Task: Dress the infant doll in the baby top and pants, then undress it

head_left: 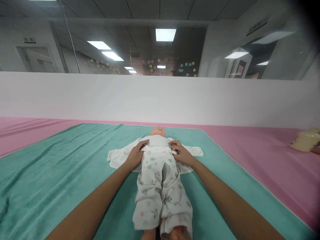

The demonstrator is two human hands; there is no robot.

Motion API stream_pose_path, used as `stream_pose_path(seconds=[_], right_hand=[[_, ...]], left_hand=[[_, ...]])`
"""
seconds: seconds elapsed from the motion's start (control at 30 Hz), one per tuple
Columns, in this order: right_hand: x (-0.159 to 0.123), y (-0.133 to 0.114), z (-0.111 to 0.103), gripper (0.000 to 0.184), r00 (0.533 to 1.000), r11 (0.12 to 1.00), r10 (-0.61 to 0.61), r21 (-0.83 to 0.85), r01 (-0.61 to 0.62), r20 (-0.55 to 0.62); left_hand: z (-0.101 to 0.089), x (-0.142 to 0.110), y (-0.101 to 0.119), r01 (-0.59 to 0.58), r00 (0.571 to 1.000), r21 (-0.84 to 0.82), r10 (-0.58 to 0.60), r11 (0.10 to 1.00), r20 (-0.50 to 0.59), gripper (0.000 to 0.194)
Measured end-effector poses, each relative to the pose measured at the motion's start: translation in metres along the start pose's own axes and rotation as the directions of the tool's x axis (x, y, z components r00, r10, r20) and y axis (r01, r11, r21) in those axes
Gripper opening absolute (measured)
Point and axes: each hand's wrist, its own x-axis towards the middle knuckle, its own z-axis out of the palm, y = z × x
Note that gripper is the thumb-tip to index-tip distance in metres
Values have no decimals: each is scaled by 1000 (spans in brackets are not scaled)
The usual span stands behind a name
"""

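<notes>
A baby doll lies on its back, head away from me and feet towards me. It wears white printed baby trousers with a split at the crotch. Under its back a white long-sleeved baby top is spread open, sleeves out to both sides. My left hand is at the left side of the waistband, fingers curled against it. At the right side of the waist, my right hand has its fingers bent onto the waistband. Exactly what the fingertips pinch is hard to see.
A teal towel lies beneath the doll, over a pink sheet. At the far right edge is a pale yellowish object, partly cut off. A white low wall with glass above it runs along the back.
</notes>
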Motion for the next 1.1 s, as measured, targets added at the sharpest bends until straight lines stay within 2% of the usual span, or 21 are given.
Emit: stream_pose_path(seconds=[0.1,0.2,0.27,0.37,0.5,0.63,0.73,0.83,0.97,1.03,1.1], right_hand=[[6,-6,-7,15,991,999,-35,-30,39,129],[15,-8,-10,13,991,996,-25,-77,36,133],[24,-6,-8,12,998,996,-4,-91,9,58],[41,0,0,16,990,982,80,-161,-97,-112],[65,12,15,28,935,946,152,-227,-232,-320],[78,22,28,28,858,923,210,-194,-332,-469],[78,26,33,27,820,911,236,-175,-373,-522],[69,25,36,24,805,909,230,-175,-379,-547],[53,22,35,20,842,913,164,-244,-327,-515],[45,22,33,19,860,907,172,-263,-329,-480],[39,22,32,20,854,895,231,-242,-374,-465]], left_hand=[[2,2,3,68,997,-17,-67,998,49,59],[0,11,5,92,995,-9,-92,996,45,53],[-2,21,4,98,995,34,-99,995,19,45],[-6,41,1,114,993,90,-114,989,-4,35],[-9,67,-6,197,980,248,-192,948,-44,25],[-5,79,-16,282,959,320,-268,904,-89,22],[3,75,-21,315,949,361,-279,878,-149,24],[8,62,-22,262,963,523,-187,811,-194,26],[8,45,-24,114,992,684,-40,720,-123,25],[7,41,-25,108,994,708,-51,698,-101,25],[7,39,-25,156,988,690,-111,706,-110,25]])
